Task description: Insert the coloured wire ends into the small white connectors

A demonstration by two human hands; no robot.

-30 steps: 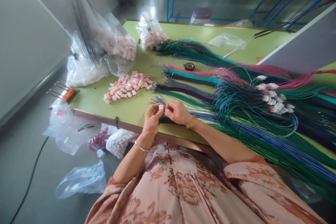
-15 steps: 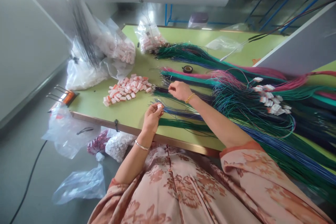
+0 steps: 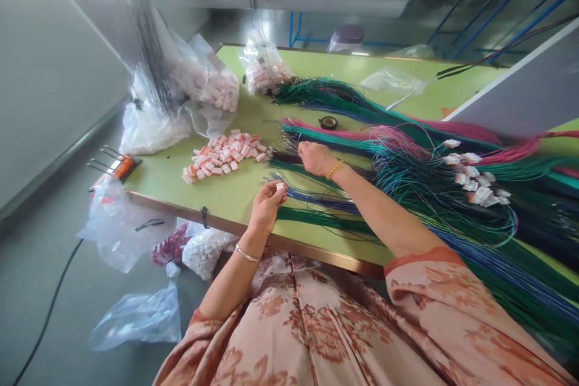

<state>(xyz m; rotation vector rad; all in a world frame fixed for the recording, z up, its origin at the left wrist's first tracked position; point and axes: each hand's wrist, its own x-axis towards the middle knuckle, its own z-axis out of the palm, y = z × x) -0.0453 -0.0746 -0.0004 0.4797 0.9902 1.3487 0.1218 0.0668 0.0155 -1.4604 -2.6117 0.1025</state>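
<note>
My left hand [image 3: 266,205] is closed on a small white connector housing [image 3: 280,187], pinched between thumb and fingers above the table's near edge. Farther right, my right hand [image 3: 316,158] is held in a pinch over the stripped ends of the dark wires [image 3: 280,157]. A thin wire end seems to stick up at its fingertips, though the fingers hide most of it. Blue wires [image 3: 307,194] lie just beside my left hand, with green wires [image 3: 321,217] nearer me. To the left is a loose heap of white and orange connector housings [image 3: 226,154].
Housings joined to wires [image 3: 479,181] lie on the bundles at right. Plastic bags of housings [image 3: 210,84] stand at the back left. A roll of black tape [image 3: 328,123] sits behind my right hand. An orange pronged holder [image 3: 118,167] is at the table's left corner.
The whole view has shifted slightly right and down. My right hand has stayed in its pinch by the wire ends, and my left hand still holds the connector housing.
</note>
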